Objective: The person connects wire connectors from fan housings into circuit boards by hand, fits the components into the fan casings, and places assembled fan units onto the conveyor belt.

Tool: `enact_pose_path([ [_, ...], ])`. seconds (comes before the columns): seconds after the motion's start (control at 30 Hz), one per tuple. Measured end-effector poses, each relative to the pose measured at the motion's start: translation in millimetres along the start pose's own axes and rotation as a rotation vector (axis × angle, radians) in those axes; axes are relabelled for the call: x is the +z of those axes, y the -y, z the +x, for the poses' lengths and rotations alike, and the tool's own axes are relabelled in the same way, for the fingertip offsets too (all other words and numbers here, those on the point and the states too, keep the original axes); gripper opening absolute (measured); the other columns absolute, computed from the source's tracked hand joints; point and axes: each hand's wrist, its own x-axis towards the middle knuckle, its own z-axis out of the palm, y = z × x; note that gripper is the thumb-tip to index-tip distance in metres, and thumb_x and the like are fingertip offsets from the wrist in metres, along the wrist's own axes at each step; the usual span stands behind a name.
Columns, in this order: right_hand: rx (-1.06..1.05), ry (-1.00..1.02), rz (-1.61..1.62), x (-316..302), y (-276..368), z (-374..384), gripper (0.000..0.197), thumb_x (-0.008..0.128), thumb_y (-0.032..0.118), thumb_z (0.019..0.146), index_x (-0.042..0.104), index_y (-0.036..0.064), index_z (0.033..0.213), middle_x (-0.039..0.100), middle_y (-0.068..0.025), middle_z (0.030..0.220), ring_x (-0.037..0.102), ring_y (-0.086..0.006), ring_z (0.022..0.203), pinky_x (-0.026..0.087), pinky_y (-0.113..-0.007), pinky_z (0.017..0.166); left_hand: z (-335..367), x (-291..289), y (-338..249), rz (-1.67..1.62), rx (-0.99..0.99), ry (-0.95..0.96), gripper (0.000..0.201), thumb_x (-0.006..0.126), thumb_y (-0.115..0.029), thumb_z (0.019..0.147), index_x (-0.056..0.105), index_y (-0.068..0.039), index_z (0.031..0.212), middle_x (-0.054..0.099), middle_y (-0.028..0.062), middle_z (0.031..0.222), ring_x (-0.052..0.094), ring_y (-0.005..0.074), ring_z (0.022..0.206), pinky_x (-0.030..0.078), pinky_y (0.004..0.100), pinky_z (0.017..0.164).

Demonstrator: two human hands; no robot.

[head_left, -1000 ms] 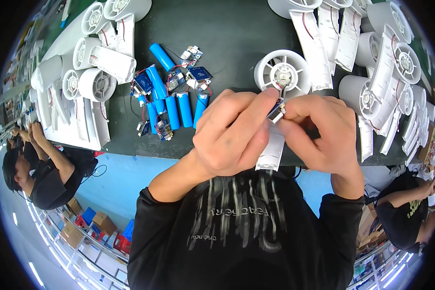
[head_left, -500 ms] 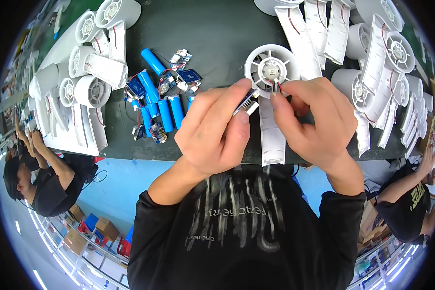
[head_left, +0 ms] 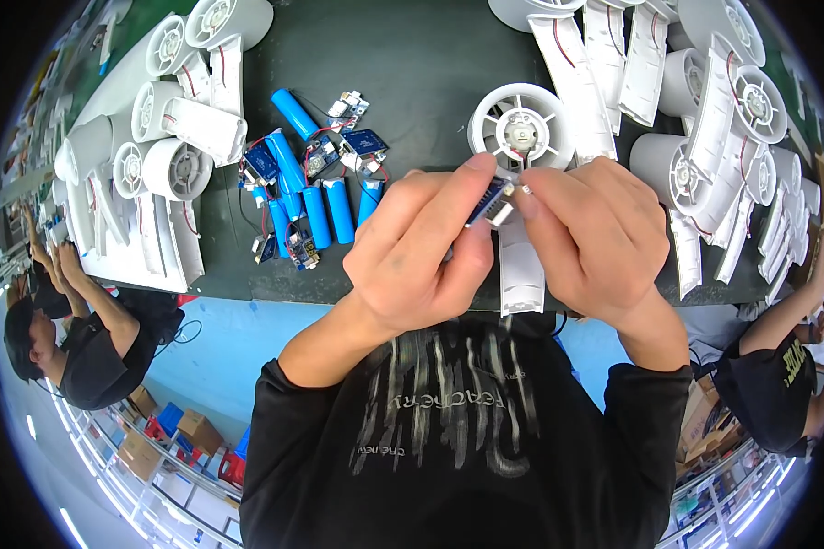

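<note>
White fan housing (head_left: 520, 130), round with spokes and a long handle running toward the person, lies on the dark tabletop (head_left: 421, 55) and serves as the landmark. Just left and right of it, larger lots of similar white housings are stacked: one pile (head_left: 169, 156) well to its left, another (head_left: 705, 119) close on its right. These look unassembled, so most of the work seems left to do. Left of the housing lies a cluster of blue cylindrical cells (head_left: 316, 197) with small blue circuit boards (head_left: 362, 142) and thin wires among them, apparently awaiting fitting. Directly below the housing's round head, over its handle, both hands meet. The left hand (head_left: 421, 252) pinches a small blue-and-silver board part (head_left: 490, 206) between thumb and fingers; the right hand (head_left: 595, 238) closes fingertips on the same part's end. It is not yet seated in the housing. Far below the housing, under the tabletop edge, cardboard boxes (head_left: 188, 425) sit on the floor, brown and rectangular.
</note>
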Motion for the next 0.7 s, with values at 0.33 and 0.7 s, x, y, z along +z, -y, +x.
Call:
enact_pose_path([
  [0.33,0.027,0.036,0.147,0.1,-1.3,-0.7,0.022,0.072,0.0,0.066,0.062,0.0004,0.086,0.058,-0.0068,0.07,0.051,-0.0221,0.051,0.04,-0.032,0.045,-1.4,1.4,5.0,-0.011,0.032,-0.036,0.038,0.062,0.014,0.064,0.064,0.012,0.102,0.064,0.0184,0.086,0.061,0.0225,0.064,0.051,0.0289,0.055],
  [0.7,-0.033,0.057,0.073,3.9,-1.1,-0.4,0.016,0.065,-0.004,0.073,0.056,-0.0014,0.086,0.056,-0.0093,0.066,0.047,-0.0238,0.048,0.037,-0.033,0.047,-2.4,5.2,6.5,-0.02,0.06,-0.043,0.038,0.061,0.013,0.065,0.065,0.011,0.102,0.065,0.0204,0.09,0.064,0.0228,0.067,0.053,0.0287,0.058],
])
